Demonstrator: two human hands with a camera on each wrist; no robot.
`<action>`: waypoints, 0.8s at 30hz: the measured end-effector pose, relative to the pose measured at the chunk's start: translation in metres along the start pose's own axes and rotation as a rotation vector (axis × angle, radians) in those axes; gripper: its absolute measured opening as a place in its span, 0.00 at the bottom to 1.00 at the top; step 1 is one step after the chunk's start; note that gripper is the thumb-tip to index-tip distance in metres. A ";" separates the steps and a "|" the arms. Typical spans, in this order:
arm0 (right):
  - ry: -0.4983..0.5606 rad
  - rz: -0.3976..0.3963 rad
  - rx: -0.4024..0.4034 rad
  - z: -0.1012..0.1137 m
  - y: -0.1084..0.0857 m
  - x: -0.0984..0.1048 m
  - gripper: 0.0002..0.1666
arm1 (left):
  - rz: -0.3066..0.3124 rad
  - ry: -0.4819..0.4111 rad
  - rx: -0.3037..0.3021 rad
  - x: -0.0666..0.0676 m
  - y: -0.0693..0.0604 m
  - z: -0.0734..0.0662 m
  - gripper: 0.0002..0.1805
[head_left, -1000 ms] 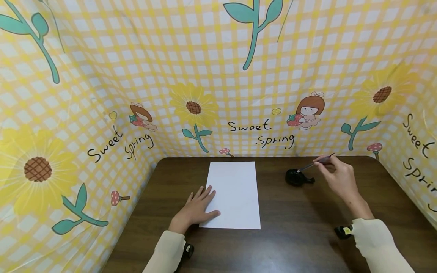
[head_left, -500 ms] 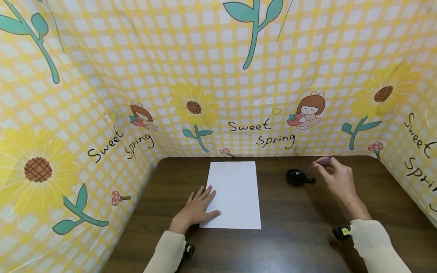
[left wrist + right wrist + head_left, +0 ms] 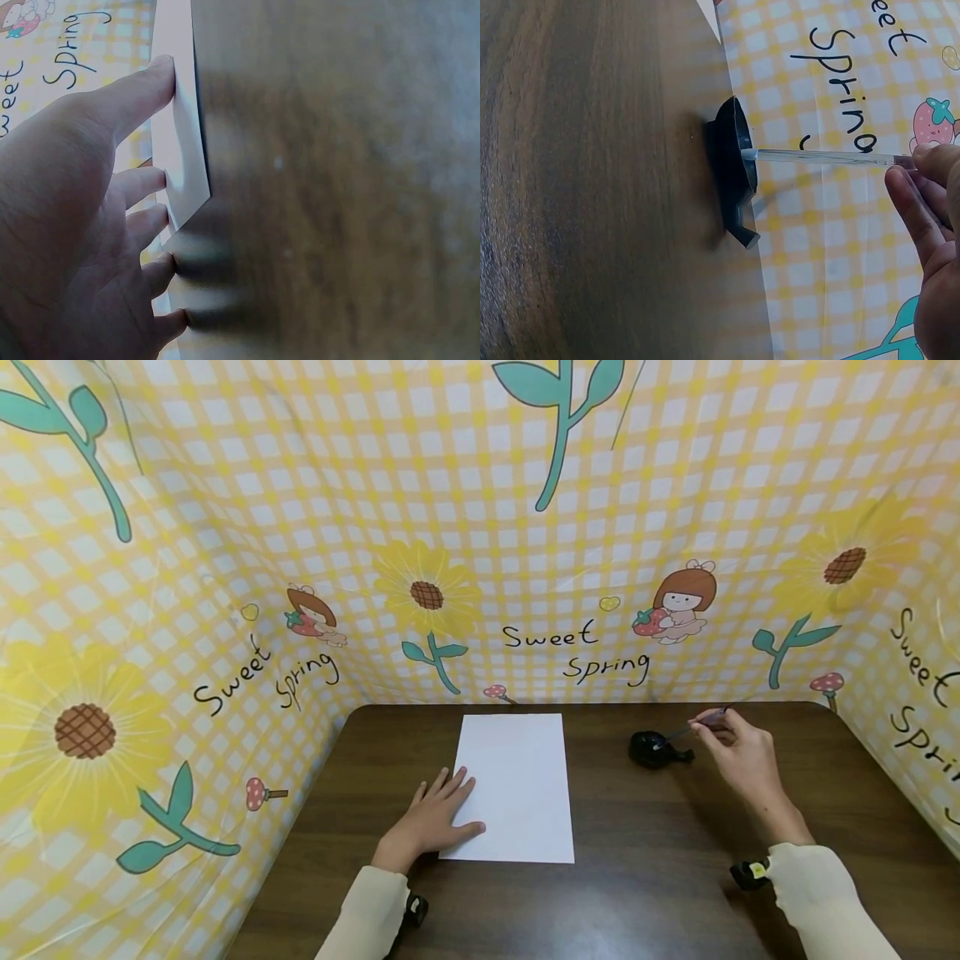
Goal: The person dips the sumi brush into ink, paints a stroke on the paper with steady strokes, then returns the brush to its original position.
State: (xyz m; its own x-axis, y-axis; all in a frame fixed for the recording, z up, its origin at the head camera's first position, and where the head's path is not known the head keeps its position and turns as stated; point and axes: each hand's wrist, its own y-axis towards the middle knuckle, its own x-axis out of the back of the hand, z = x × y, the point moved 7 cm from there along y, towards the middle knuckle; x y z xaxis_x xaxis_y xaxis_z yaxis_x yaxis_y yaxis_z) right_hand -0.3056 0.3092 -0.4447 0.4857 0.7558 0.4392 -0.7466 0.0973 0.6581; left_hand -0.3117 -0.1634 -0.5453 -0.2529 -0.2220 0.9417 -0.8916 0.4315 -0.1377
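In the head view, my left hand [image 3: 431,820] lies with fingers spread over the left edge of a blank white sheet of paper [image 3: 517,785]. The left wrist view shows its thumb and fingertips at the paper [image 3: 184,150] near one corner. My right hand [image 3: 742,756] pinches the upper part of a slim dip pen [image 3: 817,157] with a clear, glass-like shaft. The pen's pale lower end reaches into a small black dish [image 3: 731,157] with a short stub handle. The very tip is hidden by the dish's rim, and what the dish holds cannot be made out.
Everything stands on a dark brown wooden table [image 3: 637,893]. A yellow checked cloth [image 3: 480,585] printed with flowers and lettering hangs at the back and both sides. Dark straps with small devices sit at both wrists.
The pen's tip has shifted slightly right and down within the black dish, and the pen's upper end has dipped a little. My left hand and the paper stay in place.
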 end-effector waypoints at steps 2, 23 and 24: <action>0.003 0.001 0.001 -0.001 0.000 0.000 0.07 | -0.003 0.001 -0.001 0.000 0.000 0.000 0.50; -0.021 -0.015 -0.008 -0.003 -0.001 0.001 0.07 | -0.002 0.001 0.010 0.001 0.000 0.000 0.49; -0.018 -0.017 -0.007 -0.003 -0.001 0.001 0.07 | -0.001 0.001 0.009 0.000 0.000 0.001 0.49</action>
State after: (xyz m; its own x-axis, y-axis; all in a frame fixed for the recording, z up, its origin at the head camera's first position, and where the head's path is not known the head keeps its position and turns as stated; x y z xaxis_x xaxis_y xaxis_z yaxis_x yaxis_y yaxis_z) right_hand -0.3062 0.3121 -0.4468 0.5059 0.7425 0.4391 -0.7415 0.1142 0.6612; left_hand -0.3120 -0.1640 -0.5456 -0.2514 -0.2218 0.9421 -0.8954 0.4229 -0.1393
